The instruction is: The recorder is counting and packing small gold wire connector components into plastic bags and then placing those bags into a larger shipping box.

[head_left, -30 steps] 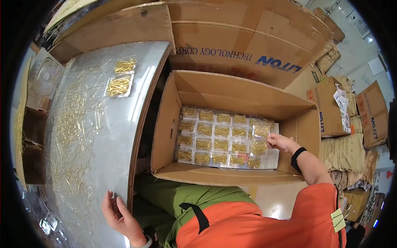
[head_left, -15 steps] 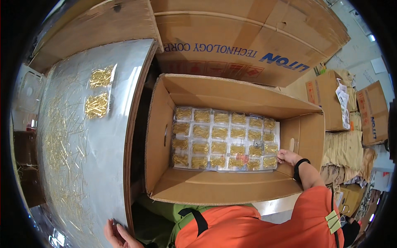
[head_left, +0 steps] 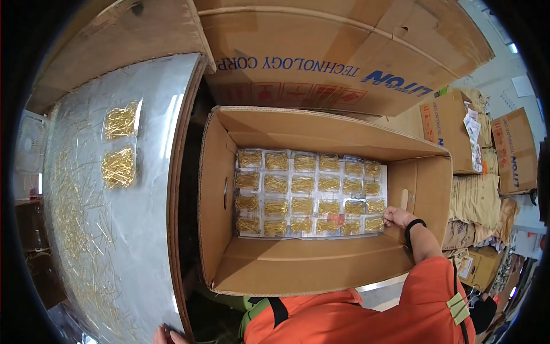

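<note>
Rows of clear plastic trays (head_left: 302, 184) filled with thin gold-coloured metal pins lie on a white sheet (head_left: 385, 179) inside an open cardboard box (head_left: 321, 269). My right hand (head_left: 395, 217) reaches into the box at its right end, beside the nearest tray of the last column. Its fingers are curled together at that edge; what they pinch is hidden. At the lower edge of the view, only the fingertips of my left hand (head_left: 167, 335) show, slightly apart by the grey tabletop (head_left: 143, 246), holding nothing visible. Two more pin-filled trays (head_left: 119, 166) sit on that tabletop.
Many loose gold pins (head_left: 80, 235) are scattered over the table's left part. A large printed carton (head_left: 321, 51) stands behind the box. Smaller cartons (head_left: 452, 135) and brown sacks (head_left: 475, 198) are stacked at the right. A wooden board (head_left: 114, 43) rises behind the table.
The view has shifted slightly, so the table's trays appear lower and further left. My left hand has dropped further out of view. My right hand stays at the same edge.
</note>
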{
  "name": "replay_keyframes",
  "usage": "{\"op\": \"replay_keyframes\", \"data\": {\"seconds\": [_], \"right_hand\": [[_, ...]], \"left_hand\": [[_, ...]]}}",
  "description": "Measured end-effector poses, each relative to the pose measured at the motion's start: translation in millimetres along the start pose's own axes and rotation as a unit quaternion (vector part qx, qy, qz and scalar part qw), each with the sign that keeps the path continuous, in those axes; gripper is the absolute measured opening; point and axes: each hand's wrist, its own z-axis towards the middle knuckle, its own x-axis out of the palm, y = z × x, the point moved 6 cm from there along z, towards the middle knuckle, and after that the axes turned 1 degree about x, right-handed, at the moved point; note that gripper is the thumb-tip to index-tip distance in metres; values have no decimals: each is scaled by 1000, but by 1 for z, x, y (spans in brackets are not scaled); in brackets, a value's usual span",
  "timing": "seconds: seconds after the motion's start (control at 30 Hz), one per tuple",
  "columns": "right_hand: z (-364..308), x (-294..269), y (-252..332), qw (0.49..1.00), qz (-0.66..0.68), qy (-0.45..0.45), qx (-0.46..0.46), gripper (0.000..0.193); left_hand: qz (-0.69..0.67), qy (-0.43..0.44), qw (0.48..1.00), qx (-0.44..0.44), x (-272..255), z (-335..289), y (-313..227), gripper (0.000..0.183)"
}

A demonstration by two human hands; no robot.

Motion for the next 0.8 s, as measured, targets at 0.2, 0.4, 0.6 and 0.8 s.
{"op": "replay_keyframes", "data": {"seconds": [0.2,0.4,0.6,0.8], "right_hand": [[8,11,1,1000,13,-13,20,13],[20,19,-9,998,57,18,0,16],[30,20,-5,998,33,46,-1,16],[40,26,-9,998,4,62,5,20]], "left_hand": [[-15,1,1000,-18,2,-1,7,23],[-26,-6,999,36,0,-2,7,23],[-91,-33,981,169,8,12,0,24],[-20,-28,999,-13,5,3,-5,24]]}}
